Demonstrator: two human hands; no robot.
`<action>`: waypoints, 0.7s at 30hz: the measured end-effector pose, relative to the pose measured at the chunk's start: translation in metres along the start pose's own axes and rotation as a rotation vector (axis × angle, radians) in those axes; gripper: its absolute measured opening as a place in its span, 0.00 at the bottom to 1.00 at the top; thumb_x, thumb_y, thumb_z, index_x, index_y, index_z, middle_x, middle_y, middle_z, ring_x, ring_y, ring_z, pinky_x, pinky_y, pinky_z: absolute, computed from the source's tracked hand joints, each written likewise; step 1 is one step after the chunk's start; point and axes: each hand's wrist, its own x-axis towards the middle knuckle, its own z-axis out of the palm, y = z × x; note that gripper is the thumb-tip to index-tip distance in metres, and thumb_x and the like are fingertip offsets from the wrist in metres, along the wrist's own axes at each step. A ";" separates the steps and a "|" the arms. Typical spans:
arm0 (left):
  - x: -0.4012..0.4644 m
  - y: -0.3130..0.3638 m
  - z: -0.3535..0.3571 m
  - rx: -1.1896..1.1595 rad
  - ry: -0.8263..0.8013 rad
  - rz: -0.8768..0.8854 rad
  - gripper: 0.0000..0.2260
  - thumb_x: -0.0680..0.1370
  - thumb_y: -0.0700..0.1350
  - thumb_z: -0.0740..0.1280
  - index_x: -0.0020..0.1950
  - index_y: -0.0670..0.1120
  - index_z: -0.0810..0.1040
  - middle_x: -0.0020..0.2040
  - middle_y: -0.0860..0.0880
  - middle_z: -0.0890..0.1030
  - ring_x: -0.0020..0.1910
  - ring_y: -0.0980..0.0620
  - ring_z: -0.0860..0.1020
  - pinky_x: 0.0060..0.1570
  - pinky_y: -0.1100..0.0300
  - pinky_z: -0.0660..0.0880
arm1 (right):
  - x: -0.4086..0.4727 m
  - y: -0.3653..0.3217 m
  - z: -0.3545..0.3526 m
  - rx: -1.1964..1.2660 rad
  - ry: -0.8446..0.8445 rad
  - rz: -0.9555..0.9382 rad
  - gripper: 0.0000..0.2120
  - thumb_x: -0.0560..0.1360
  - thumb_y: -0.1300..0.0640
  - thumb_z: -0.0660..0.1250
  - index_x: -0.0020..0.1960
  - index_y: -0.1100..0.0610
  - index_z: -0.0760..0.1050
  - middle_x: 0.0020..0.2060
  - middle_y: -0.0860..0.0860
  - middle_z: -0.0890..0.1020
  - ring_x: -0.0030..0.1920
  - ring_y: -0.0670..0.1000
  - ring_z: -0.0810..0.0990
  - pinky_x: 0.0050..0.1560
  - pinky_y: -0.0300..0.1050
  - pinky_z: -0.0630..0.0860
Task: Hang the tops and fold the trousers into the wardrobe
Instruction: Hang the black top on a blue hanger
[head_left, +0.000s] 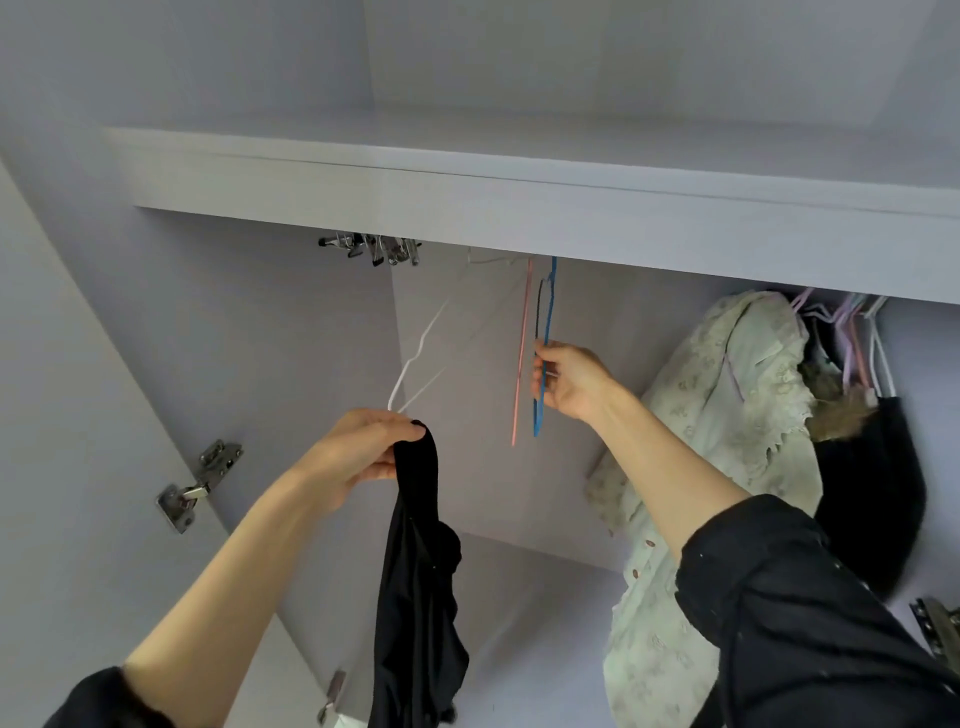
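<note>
Wardrobe interior (291, 322), pale panels. My left hand (363, 452), frame centre, pinches a black top (415, 571) hanging straight down. My right hand (566, 382) grips the blue hanger (546, 312) — upright, right of the top — nearer the rail.

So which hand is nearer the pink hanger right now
Right. The right hand grips the blue hanger just beside the pink hanger; the left hand holds the black top lower and further left.
</note>
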 end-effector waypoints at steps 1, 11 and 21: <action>0.000 -0.002 -0.002 -0.004 0.009 -0.004 0.04 0.76 0.39 0.67 0.44 0.43 0.81 0.37 0.48 0.84 0.36 0.54 0.83 0.33 0.66 0.76 | 0.002 -0.003 -0.001 0.032 0.019 -0.025 0.13 0.79 0.68 0.53 0.41 0.55 0.69 0.29 0.51 0.64 0.20 0.45 0.63 0.21 0.33 0.60; 0.009 -0.004 0.008 0.021 0.024 -0.005 0.04 0.77 0.39 0.66 0.45 0.41 0.80 0.39 0.47 0.82 0.38 0.51 0.81 0.39 0.63 0.76 | -0.005 0.011 -0.031 -0.201 0.252 -0.286 0.13 0.78 0.54 0.63 0.36 0.55 0.67 0.27 0.50 0.64 0.18 0.43 0.57 0.18 0.33 0.54; 0.017 -0.023 0.030 0.113 0.022 -0.077 0.08 0.78 0.41 0.65 0.54 0.40 0.79 0.49 0.44 0.82 0.50 0.48 0.80 0.41 0.63 0.74 | -0.049 0.121 -0.117 -0.229 0.433 -0.263 0.26 0.73 0.46 0.69 0.27 0.55 0.58 0.18 0.45 0.62 0.21 0.46 0.60 0.26 0.40 0.61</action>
